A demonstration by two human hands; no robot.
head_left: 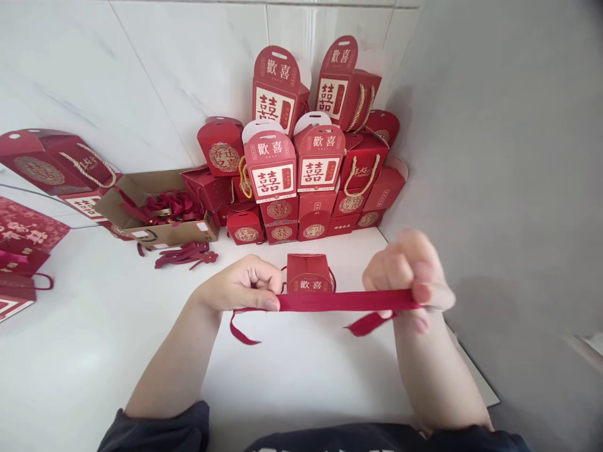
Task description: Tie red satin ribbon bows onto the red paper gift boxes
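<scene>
A dark red ribbon is stretched level between my two hands above the white table. My left hand pinches it between thumb and curled fingers, and a short tail hangs below. My right hand, slightly blurred, grips the other end, with a second tail dangling under it. Just behind the ribbon sits a small red box with cords at its sides; the ribbon hides its lower part.
Stacked red gift boxes stand against the tiled wall. Left of them, a cardboard box holds red ribbons, with a ribbon bundle before it. More red boxes are at far left. A grey surface rises on the right.
</scene>
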